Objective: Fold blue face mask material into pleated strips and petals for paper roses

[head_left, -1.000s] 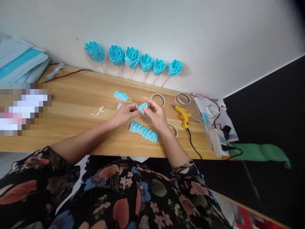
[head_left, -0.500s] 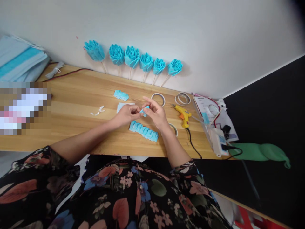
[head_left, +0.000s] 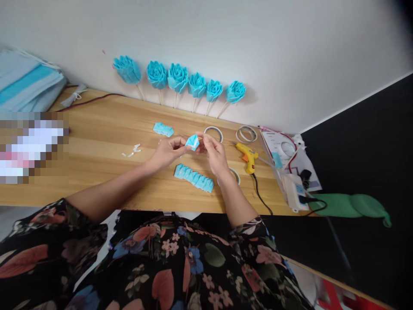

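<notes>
Folded blue piece (head_left: 191,141) pinched by left hand (head_left: 167,153) above wooden table (head_left: 97,146), white-marked face more exposed than half-second earlier; thumb of right hand (head_left: 215,156) shifted off it, right grip not discernible.

Folded piece (head_left: 192,141): looks papery, matt. Flowers (head_left: 177,78): crinkled, papery, matt. Tabletop (head_left: 97,129): smooth wood, faint sheen. Glue gun (head_left: 247,155): smooth plastic.

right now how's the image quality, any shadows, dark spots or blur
Head view: a soft shadow falls on the wall beside the rightmost flower; head view: the top right corner goes dark; head view: a pixelated patch covers part of the table at left; head view: small print on the sheet is too blurred to read.
</notes>
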`<state>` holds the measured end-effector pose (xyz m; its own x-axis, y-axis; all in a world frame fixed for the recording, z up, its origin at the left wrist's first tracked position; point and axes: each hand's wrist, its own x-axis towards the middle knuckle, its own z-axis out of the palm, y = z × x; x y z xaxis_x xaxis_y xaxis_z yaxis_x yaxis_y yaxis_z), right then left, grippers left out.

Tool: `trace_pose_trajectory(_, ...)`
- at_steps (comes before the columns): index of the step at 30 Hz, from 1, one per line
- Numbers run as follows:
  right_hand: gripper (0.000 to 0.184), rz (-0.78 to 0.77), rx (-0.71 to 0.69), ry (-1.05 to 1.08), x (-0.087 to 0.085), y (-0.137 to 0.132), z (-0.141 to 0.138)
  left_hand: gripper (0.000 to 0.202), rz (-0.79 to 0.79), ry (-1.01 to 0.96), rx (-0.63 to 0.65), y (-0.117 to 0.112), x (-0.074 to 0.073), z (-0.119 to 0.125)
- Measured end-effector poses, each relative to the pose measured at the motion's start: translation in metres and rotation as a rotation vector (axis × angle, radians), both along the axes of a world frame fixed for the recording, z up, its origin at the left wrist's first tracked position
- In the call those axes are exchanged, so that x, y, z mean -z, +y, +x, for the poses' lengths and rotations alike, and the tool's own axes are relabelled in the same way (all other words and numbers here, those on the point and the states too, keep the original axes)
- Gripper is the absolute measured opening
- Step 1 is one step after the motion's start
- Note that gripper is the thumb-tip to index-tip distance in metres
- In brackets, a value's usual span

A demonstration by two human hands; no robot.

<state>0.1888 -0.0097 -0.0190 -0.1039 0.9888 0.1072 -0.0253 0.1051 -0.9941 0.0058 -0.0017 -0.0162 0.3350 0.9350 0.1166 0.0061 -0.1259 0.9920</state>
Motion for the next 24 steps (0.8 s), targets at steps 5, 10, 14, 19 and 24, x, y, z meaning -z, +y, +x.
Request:
trace_pose_trajectory(5, 0.035, 0.031, -0.059, -0.058, -0.0018, -0.0016, -0.0028, 0.027, -0.06, -0.06, -0.025, -0.0009, -0.0062, -0.0004)
trace_pose_trajectory(10, 0.033, 0.044, -0.028, -0.168, -0.0021, -0.0019, -0.0026, 0.026, -0.059, -0.068, -0.026, -0.0012, -0.0046, 0.0009)
trace_pose_trajectory(14, 0.03, 0.059, -0.024, -0.203, -0.0032, -0.0023, -0.0021, 0.023, -0.076, -0.11, -0.048, 0.001, -0.0022, 0.0013)
trace_pose_trajectory(19, 0.031, 0.053, -0.01, -0.235, -0.0051, -0.0033, -0.0029, 0.021, -0.086, -0.103, -0.048, 0.0028, -0.0027, -0.0004)
trace_pose_trajectory(24, 0.036, 0.038, -0.03, -0.174, -0.0039, -0.0021, -0.0016, 0.021, -0.085, -0.094, -0.078, 0.004, -0.0017, -0.0013)
